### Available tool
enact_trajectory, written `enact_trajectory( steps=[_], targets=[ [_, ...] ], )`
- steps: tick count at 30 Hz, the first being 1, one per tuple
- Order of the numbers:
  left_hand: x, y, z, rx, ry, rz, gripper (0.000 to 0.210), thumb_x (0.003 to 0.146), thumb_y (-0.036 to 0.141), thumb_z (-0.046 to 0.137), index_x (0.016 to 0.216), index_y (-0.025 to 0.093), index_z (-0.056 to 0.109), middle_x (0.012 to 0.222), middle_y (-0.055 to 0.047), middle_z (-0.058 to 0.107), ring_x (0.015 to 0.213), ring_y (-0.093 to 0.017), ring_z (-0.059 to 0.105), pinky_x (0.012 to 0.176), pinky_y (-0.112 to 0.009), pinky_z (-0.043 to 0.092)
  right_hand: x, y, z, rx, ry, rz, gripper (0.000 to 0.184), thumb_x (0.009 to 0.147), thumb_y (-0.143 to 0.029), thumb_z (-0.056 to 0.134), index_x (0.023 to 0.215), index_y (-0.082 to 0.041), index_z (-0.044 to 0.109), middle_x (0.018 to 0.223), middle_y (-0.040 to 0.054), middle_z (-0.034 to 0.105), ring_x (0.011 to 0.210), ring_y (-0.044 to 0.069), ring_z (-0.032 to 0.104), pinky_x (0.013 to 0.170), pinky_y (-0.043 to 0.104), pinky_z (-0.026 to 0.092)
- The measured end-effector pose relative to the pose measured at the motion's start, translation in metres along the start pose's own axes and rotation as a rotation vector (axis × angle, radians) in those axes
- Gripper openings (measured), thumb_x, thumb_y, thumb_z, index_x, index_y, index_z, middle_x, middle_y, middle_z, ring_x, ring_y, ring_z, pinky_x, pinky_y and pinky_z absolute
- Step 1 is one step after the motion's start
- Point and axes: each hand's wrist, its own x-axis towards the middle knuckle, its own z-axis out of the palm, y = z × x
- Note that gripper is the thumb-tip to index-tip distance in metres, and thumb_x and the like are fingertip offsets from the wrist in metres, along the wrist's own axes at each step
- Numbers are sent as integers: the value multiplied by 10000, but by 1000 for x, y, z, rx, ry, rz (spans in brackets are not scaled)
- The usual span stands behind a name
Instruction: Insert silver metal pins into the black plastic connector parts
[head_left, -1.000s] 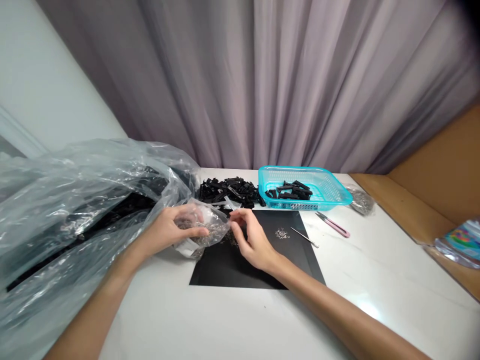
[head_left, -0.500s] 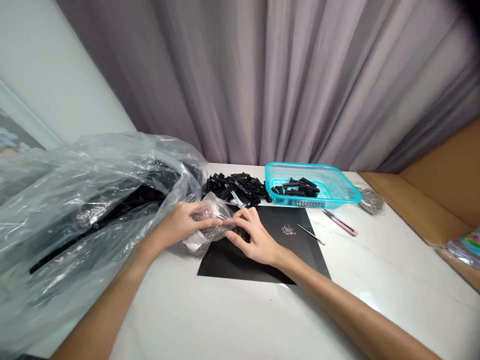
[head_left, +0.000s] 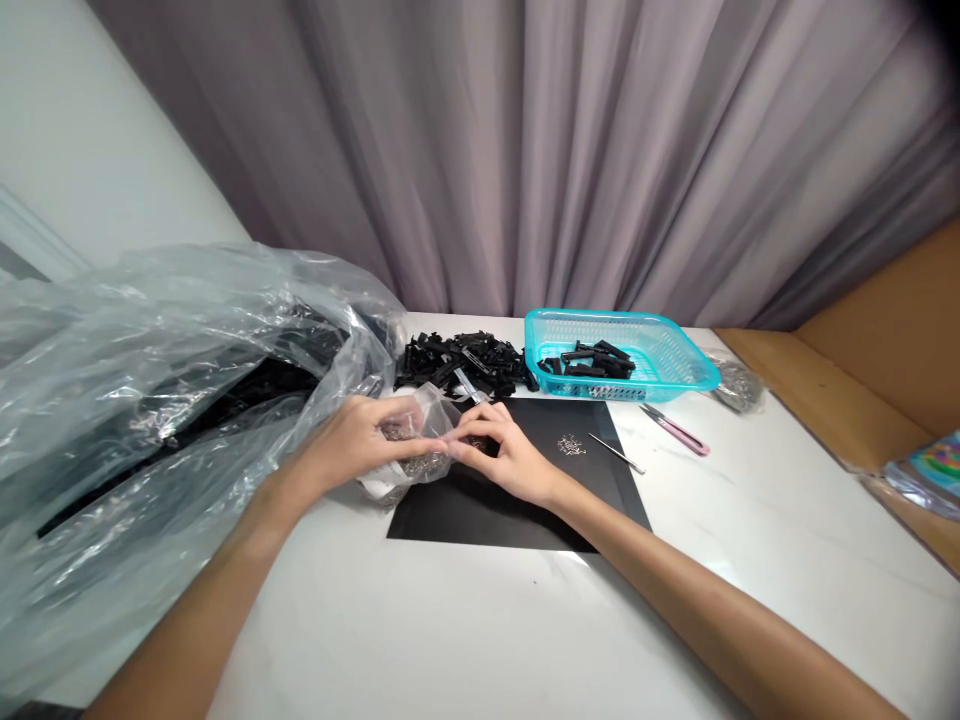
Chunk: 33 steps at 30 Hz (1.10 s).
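- While the left hand (head_left: 360, 440) grips a small clear plastic pouch of tiny silvery metal parts (head_left: 411, 440) from its left side, the right hand (head_left: 504, 455) pinches the pouch's right edge, so both hands are closed on the same pouch and their fingertips meet.
- That pouch sits at the left edge of a flat black rectangular mat (head_left: 525, 500) on the white tabletop (head_left: 450, 630), partly over the mat.
- Judging by its look, the pouch is soft, crinkly and slippery, light as film but weighted by the loose parts, which would shift and spill through an open mouth.
- Holding it at the film edges, as the fingers do now, seems safer than squeezing its belly.
- Just left, a large crumpled clear plastic bag holding dark pieces (head_left: 165, 380) crowds the left forearm.
- Behind the hands lies a heap of small black plastic clips (head_left: 461, 362), touching a turquoise perforated plastic basket (head_left: 675, 365) that holds more of them.
- On the mat, right of the right hand, are a little cluster of silvery bits (head_left: 571, 445) and thin metal tweezers (head_left: 616, 453), close enough to be scattered by a careless sweep.
- Farther right lie a pink-handled cutter (head_left: 675, 430), a second small pouch of metal parts (head_left: 735, 385) and a brown cardboard box wall (head_left: 840, 400).
- Grey curtains (head_left: 525, 150) hang behind.
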Motion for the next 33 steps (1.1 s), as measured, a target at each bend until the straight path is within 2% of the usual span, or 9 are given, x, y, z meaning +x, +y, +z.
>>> enact_trajectory(
  steps=[2,5,12,19,24,27,29,33],
  targets=[
    [0,2,1,27,-19,12,416,802,609,747,763,204,661,584,71,528,542,-93,429,564,-239,353,-1,2,1,-3,-24,-9,162,906,-379,777,1040,-290,795,1094,30,623,1127,215,513,1080,395,413],
    [1,5,4,65,-21,36,430,806,620,742,751,207,634,588,64,537,538,-94,411,567,-244,343,-1,6,3,-26,-43,-41,199,828,-328,856,1007,-284,782,1112,27,627,1165,222,510,1105,415,414],
    [1,7,7,93,10,49,482,812,677,704,738,209,619,581,55,521,532,-102,392,576,-263,320,0,6,3,-143,-46,-67,99,868,-294,822,909,-249,744,1084,29,656,1117,222,525,1072,427,422],
    [2,10,3,106,-4,6,521,843,706,651,721,208,560,587,59,533,544,-102,429,607,-252,350,-2,6,3,-190,125,-64,34,978,-233,665,947,-225,679,1007,37,648,1046,223,503,996,392,419],
    [3,10,3,101,12,17,514,856,692,644,713,206,554,589,57,522,541,-102,420,600,-246,358,-2,9,2,-202,220,-45,32,940,-189,673,928,-215,658,993,41,640,1034,231,510,968,388,430],
    [3,8,3,106,0,33,512,870,683,631,707,204,551,589,52,522,537,-104,423,597,-248,359,-1,9,1,-176,172,-67,99,914,-202,736,1003,-221,697,1022,32,630,1011,213,522,968,375,439],
    [2,7,3,105,-3,33,500,864,682,640,727,206,567,592,52,530,532,-103,436,593,-246,362,-1,10,2,-171,115,-99,145,909,-275,774,1046,-244,737,1065,36,617,1044,213,514,999,383,439],
    [2,9,6,109,19,60,490,829,678,681,722,211,582,565,57,512,508,-99,426,557,-247,341,0,13,3,-200,24,-135,184,846,-361,835,1001,-277,781,1137,44,602,1119,232,496,1034,419,444]
  ],
)
